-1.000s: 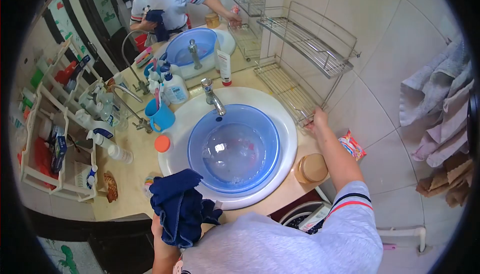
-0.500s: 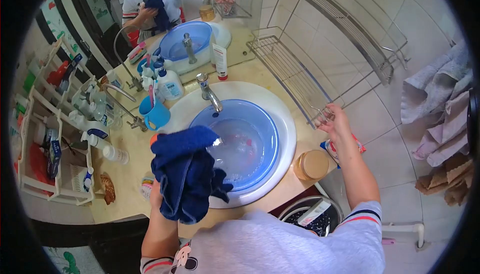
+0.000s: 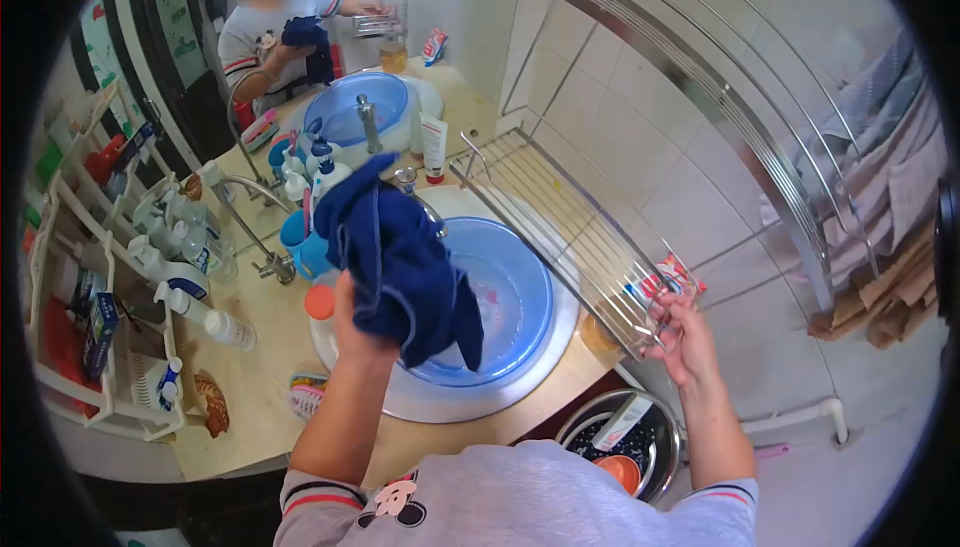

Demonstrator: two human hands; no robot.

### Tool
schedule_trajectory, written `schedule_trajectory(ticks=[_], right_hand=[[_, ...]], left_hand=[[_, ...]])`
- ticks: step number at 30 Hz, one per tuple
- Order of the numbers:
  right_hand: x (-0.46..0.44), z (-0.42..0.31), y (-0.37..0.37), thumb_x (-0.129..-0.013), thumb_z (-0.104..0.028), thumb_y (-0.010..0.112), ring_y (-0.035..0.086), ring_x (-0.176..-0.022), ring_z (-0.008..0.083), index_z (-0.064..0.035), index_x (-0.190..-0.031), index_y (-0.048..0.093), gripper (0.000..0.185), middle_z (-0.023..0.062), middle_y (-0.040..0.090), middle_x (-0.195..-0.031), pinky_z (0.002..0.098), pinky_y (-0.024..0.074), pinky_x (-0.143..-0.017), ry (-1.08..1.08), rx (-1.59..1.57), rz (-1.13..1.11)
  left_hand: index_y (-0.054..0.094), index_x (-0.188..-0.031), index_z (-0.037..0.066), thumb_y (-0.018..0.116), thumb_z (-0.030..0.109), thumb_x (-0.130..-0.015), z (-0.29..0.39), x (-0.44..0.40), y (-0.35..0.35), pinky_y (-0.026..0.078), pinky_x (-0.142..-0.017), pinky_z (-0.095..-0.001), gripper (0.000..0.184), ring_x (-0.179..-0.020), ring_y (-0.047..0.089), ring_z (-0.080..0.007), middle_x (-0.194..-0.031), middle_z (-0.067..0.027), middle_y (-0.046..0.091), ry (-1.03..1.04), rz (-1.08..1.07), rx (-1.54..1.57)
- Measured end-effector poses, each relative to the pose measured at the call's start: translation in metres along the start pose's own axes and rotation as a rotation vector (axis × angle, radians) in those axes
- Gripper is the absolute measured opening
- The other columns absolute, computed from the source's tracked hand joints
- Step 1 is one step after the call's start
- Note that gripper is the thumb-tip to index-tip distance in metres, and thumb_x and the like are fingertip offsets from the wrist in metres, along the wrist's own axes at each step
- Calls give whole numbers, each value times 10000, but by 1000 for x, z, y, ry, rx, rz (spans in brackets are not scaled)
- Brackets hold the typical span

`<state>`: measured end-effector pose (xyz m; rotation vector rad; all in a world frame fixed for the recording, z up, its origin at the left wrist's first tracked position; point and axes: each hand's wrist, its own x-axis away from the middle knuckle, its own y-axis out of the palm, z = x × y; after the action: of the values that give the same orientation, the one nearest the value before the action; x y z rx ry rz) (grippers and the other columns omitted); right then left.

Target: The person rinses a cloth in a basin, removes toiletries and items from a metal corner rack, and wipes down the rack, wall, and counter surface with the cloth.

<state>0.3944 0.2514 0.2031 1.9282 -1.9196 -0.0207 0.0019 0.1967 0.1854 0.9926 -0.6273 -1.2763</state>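
My left hand [image 3: 365,322] is closed around a bunched dark blue cloth [image 3: 395,257], held up over the left part of the basin. The cloth hides most of its fingers. At the right, my right hand [image 3: 685,337] has its fingers bent around the near end of the lower shelf of a two-tier metal wire rack [image 3: 570,232]. Below the cloth, a blue plastic basin [image 3: 530,317] with cloudy, sudsy water sits in the white oval sink [image 3: 405,402]. The cloth partly covers the faucet [image 3: 405,182].
A blue mug [image 3: 300,247], pump bottles, a white tube [image 3: 434,147] and an orange-capped container [image 3: 320,302] stand around the sink. A white shelf unit [image 3: 110,347] is at left. Under the counter's right end is a metal pot [image 3: 655,467]. Brown cloths [image 3: 870,307] hang at right.
The wire rack's lower shelf has come nearer with my right hand on it, now over the jar and red packet. My left hand has lifted and turned the cloth. The view has shifted.
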Motion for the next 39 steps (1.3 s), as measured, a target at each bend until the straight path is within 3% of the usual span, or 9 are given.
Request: schedule_trajectory(ticks=[14,17,19,24,30,32,35,38,39], right_hand=[[180,32,-5,-850,-52,407,635,-798,250,-40,-1167,501,331,97,527,-1016,385,577,-610,-47,22,231],[193,32,-17,-849,-58,403,636,-770,242,-43,-1195,494,358,98,523,-1027,373,579,-583,-30,33,222],[196,32,-19,-845,-59,404,637,-748,237,-43,-1201,492,367,97,521,-1030,362,579,-562,14,34,177],[201,29,-55,-951,-244,468,640,-775,224,-66,-1261,452,358,93,520,-1062,355,578,-568,-117,56,114],[188,26,-66,-943,-403,477,618,-911,269,-109,-1309,408,474,86,519,-1118,433,572,-676,-252,-73,265],[181,37,-94,-933,-369,498,621,-956,284,-109,-1318,396,475,97,517,-1150,447,577,-678,-322,-92,207],[191,33,-84,-930,-345,503,625,-940,277,-108,-1312,400,462,98,524,-1137,442,578,-674,-395,-124,233],[196,29,-88,-925,-324,547,658,-852,286,-106,-1274,427,428,130,549,-1104,415,590,-606,-471,-214,338],[197,31,-90,-919,-309,565,663,-831,288,-104,-1267,428,426,138,557,-1089,410,592,-594,-535,-218,323]], left_hand=[[561,-1116,60,591,287,-875,-37,-79,41,545,-671,-327,332,-748,652,-204,-904,-78,652,-71,-36,-345],[578,-1063,68,595,288,-873,-25,-105,31,531,-719,-329,291,-786,638,-191,-903,-62,640,-437,-224,-411],[592,-1128,37,618,269,-857,-34,-111,44,463,-843,-295,358,-915,576,-111,-1019,-26,630,-176,-703,-1087],[603,-1177,62,639,165,-825,-67,-85,49,464,-844,-291,368,-913,584,-153,-1028,-38,650,-561,-653,-1160],[659,-993,-7,583,333,-871,-95,-71,62,477,-703,-306,369,-755,606,-155,-830,-106,670,-70,-581,-1525],[635,-1029,-16,578,340,-890,-113,-95,46,468,-755,-340,387,-831,607,-190,-894,-134,663,-262,-256,-1213],[648,-964,-14,561,398,-877,-107,-102,47,456,-754,-333,429,-831,581,-205,-881,-93,637,148,28,-1080],[534,-1155,47,511,322,-910,-48,-64,104,501,-857,-395,369,-930,619,-244,-1055,-116,603,155,81,-441],[533,-1161,47,496,310,-922,-37,-94,73,512,-885,-422,357,-995,620,-270,-1088,-122,603,240,-227,-312]])
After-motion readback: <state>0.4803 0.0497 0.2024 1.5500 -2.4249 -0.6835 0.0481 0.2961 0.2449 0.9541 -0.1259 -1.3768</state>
